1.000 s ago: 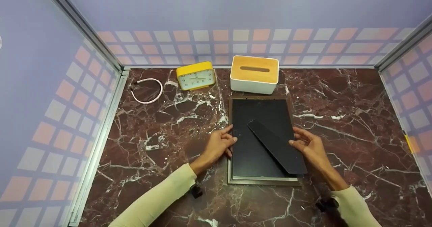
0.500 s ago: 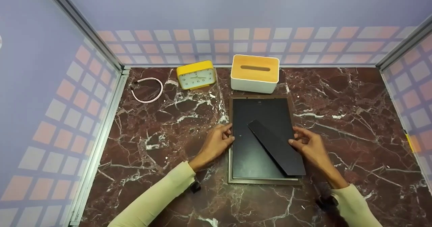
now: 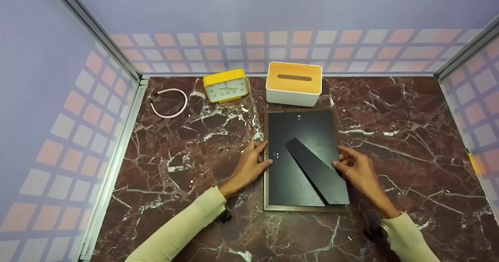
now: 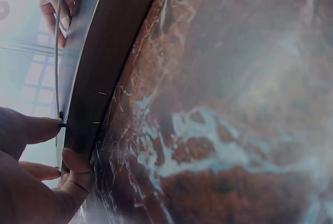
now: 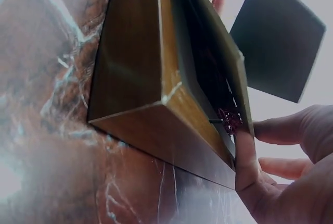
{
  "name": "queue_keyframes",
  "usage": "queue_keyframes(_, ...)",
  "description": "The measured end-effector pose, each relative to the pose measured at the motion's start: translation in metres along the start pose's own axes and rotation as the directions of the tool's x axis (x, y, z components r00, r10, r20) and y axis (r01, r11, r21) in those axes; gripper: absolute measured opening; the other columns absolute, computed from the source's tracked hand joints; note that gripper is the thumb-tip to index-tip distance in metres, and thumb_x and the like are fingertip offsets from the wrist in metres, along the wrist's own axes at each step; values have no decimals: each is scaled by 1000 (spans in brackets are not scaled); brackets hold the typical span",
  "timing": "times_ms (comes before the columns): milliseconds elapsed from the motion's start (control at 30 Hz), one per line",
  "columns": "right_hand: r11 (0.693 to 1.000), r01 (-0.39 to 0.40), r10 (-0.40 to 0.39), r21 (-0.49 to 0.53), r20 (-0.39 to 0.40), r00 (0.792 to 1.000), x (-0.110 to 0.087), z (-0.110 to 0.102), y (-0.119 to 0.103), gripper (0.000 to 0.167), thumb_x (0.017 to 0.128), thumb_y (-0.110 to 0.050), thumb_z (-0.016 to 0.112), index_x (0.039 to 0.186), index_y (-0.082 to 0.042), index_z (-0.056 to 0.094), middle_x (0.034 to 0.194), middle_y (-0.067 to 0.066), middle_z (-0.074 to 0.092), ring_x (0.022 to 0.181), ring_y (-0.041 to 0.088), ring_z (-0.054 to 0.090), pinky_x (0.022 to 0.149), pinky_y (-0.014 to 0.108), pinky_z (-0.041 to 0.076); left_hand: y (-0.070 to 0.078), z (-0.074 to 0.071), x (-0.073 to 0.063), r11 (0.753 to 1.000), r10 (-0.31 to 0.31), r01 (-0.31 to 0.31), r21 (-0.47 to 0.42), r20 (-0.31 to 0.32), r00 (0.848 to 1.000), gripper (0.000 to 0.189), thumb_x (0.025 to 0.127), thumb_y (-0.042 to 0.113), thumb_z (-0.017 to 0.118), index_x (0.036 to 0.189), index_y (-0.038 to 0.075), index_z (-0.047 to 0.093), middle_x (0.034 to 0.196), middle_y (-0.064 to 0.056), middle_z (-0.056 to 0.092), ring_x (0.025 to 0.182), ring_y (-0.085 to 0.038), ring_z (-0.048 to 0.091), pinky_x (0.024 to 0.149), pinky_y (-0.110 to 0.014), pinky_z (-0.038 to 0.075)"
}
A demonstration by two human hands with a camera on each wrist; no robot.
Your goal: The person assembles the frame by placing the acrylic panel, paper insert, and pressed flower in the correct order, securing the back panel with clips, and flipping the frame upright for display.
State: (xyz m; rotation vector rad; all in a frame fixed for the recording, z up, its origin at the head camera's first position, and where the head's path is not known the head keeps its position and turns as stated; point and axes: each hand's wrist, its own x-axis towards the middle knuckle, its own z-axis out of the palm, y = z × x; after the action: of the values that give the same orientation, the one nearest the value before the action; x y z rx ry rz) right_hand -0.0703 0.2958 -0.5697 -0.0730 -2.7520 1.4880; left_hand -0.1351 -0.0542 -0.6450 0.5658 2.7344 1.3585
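Observation:
A picture frame (image 3: 266,193) lies face down on the marbled table, its black backing board (image 3: 286,182) on top. The board's easel stand (image 3: 320,176) slants towards the near right corner. At the left edge, my left hand (image 3: 249,163) grips the frame, thumb on the board's rim and fingers against the frame's side. My right hand (image 3: 358,172) pinches the board's right edge between thumb and fingers. In the right wrist view, a gap shows between the raised backing board (image 5: 243,86) and the frame (image 5: 138,52); something dark red (image 5: 229,121) shows inside.
Behind the frame stands a white tissue box (image 3: 294,83) with a wooden lid. Left of it are a yellow alarm clock (image 3: 226,85) and a pale headband (image 3: 169,116). Tiled-pattern panels wall in the table's back and sides.
The backing board has shifted towards the near edge and its tilt has changed, with more sheen on it. The easel stand's near end has moved slightly left and nearer. Both hands stay almost in place.

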Motion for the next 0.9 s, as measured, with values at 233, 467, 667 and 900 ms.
queue_keyframes(233,985,83,-85,-148,-3,996,0,1,0,47,92,3,85,137,9,71,103,18,74,92,34,70,78,27,54,7,-5,0,999,-27,27,-26,9,1000,75,92,13,89,158,-2,56,129,-8,62,86,-9,55,90,-37,52)
queue_keyframes(467,987,91,-87,-132,42,995,2,3,4,42,96,3,82,137,7,72,110,18,65,96,31,64,86,36,55,5,-5,0,999,-26,26,-47,4,1000,73,93,15,88,158,-1,57,131,-8,61,86,-8,56,90,-36,51)
queue_keyframes(667,981,152,-152,-122,7,988,6,7,12,45,95,6,83,138,4,73,109,16,63,90,27,62,80,29,53,1,-4,1,999,-10,10,-40,-2,1000,69,94,16,87,156,2,60,129,-7,62,86,-9,57,89,-36,53)
queue_keyframes(900,971,208,-212,-121,-23,977,15,10,21,45,92,7,84,136,3,74,115,18,58,87,22,56,75,24,45,4,-8,6,997,17,-17,-70,-3,1000,61,96,14,82,154,5,64,124,-6,60,87,-10,56,85,-32,50)
